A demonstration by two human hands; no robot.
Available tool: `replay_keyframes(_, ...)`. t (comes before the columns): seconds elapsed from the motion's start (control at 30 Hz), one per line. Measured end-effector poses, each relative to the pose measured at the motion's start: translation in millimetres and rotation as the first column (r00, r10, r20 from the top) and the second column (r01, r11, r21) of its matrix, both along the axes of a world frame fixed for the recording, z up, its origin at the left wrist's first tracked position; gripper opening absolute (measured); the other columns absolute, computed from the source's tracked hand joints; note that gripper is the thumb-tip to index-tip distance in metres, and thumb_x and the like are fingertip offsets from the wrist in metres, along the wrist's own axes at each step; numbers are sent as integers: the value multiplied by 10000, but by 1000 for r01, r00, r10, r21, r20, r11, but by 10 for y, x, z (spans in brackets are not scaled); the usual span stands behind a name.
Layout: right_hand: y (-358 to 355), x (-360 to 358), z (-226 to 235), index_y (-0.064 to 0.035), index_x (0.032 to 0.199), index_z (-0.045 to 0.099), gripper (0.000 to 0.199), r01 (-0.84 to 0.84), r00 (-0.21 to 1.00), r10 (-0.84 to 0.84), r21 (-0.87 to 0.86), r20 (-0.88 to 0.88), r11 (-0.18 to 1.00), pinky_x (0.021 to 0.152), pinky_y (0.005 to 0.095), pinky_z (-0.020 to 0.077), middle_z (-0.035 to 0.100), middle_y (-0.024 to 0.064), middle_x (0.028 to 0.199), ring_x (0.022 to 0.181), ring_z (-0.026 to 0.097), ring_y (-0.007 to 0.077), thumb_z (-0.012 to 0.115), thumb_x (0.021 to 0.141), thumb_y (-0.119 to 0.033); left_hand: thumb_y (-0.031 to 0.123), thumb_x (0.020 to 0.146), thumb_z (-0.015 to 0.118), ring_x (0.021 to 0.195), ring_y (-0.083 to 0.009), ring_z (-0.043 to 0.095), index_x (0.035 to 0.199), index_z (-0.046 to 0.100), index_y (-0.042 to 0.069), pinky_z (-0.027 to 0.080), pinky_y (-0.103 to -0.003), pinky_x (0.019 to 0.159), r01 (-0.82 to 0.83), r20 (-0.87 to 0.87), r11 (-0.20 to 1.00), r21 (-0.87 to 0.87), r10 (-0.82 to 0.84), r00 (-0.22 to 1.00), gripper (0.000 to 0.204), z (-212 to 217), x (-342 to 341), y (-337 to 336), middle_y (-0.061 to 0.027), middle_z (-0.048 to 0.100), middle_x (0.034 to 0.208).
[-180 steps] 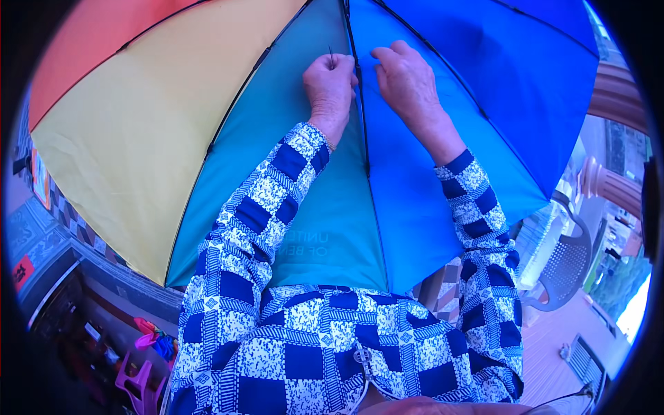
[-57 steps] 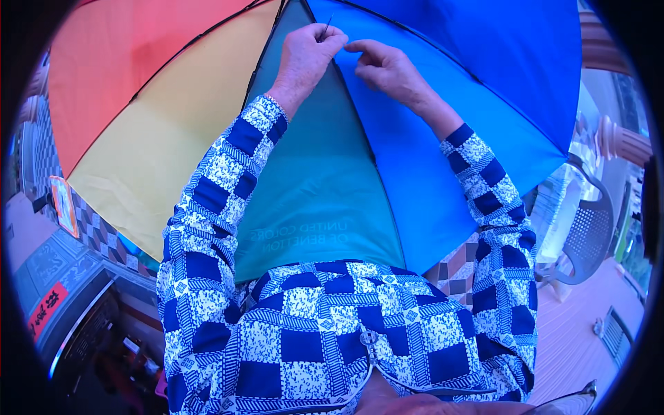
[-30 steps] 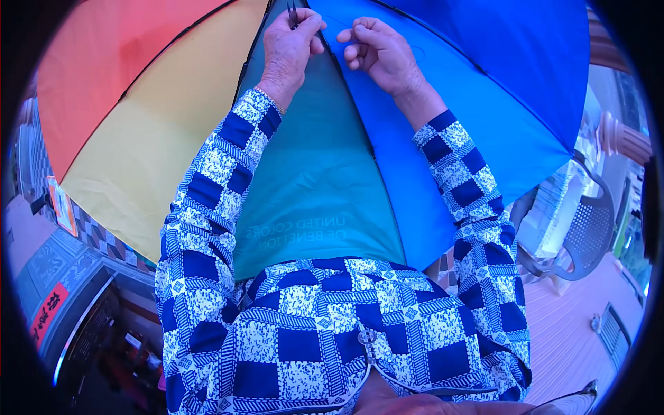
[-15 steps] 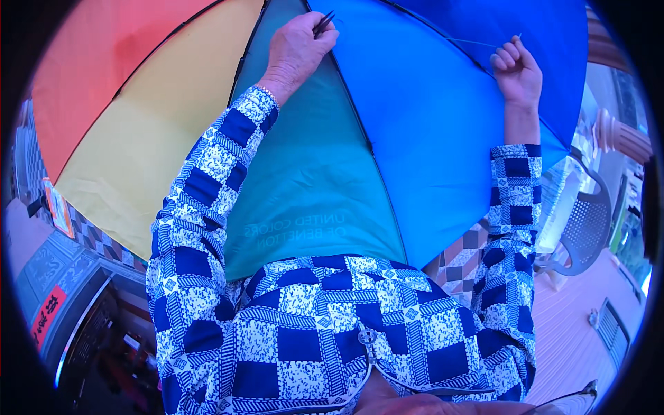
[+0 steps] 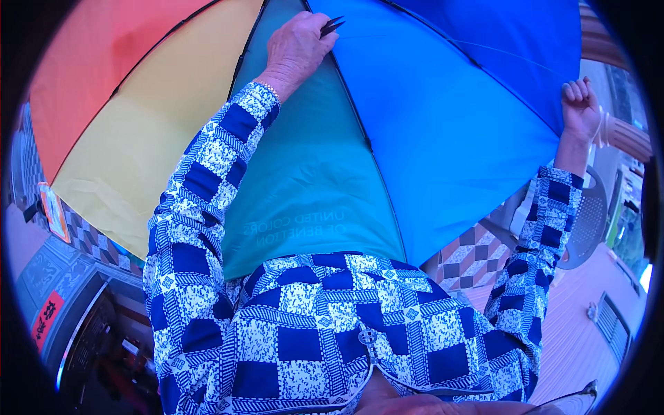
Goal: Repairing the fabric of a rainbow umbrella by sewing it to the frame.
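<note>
An open umbrella (image 5: pixel 297 173) with red, yellow, green and blue panels spreads in front of me, its dark ribs (image 5: pixel 369 142) showing. At the top of the green panel my left hand (image 5: pixel 297 50) is closed around a small dark tool with two pointed tips (image 5: pixel 332 26), possibly thread snips. The palm side of that hand is hidden. A thin pale thread (image 5: pixel 508 52) runs across the blue panels toward my right hand (image 5: pixel 581 111). Out past the umbrella's right edge, that hand is closed on the thread. Whether a needle is between its fingers is too small to see.
A grey plastic chair (image 5: pixel 586 225) with a perforated back stands at the right, near a pinkish pillar (image 5: pixel 622 135). Patterned tiles (image 5: pixel 470 257) show below the umbrella. On the left are a red paper strip (image 5: pixel 47 319) and a dark opening (image 5: pixel 104 346).
My right hand has moved outward to the right and slightly down, drawing out a longer stretch of thread. My left hand stays nearly in place; the tool's tips show more and point further right.
</note>
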State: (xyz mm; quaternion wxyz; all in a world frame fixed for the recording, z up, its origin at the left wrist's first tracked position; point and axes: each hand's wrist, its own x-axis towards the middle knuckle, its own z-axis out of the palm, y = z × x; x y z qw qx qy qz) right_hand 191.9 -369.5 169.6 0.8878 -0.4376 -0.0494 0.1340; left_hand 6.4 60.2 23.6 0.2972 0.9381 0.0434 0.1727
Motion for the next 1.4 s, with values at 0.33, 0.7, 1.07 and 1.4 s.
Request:
replay_keyframes(0.33,-2,-21,149,46,925,461,80,-22,998,24,-32,60,999,554,277,287,330,22,632,562,306,137,446,850,21,262,766,650,748,-315,593,865,608,96,490,-423,647,57,-17,981,186,-55,998,198,-96,-66,14,-104,558,851)
replay_keyframes(0.7,-198,-21,183,36,975,476,117,-122,992,123,-31,26,992,567,292,304,356,25,654,573,337,141,449,870,-9,262,790,620,774,-268,583,823,628,59,467,-385,639,-96,-326,979,-179,33,945,205,13,9,23,-92,579,820)
replay_keyframes(1.07,-145,-168,285,59,957,459,97,-20,997,29,-122,66,992,547,265,276,318,16,648,561,299,128,436,874,17,257,790,630,757,-261,583,837,620,72,475,-374,628,24,-25,978,207,-19,1000,191,-245,-91,-6,-69,558,826)
replay_keyframes(1.4,-244,-33,684,51,921,455,66,-22,978,48,-129,204,991,536,263,282,316,36,640,549,308,134,424,876,14,253,785,633,747,-293,592,835,601,76,492,-396,635,80,-43,970,230,-72,996,186,-361,-88,-2,-89,545,845)
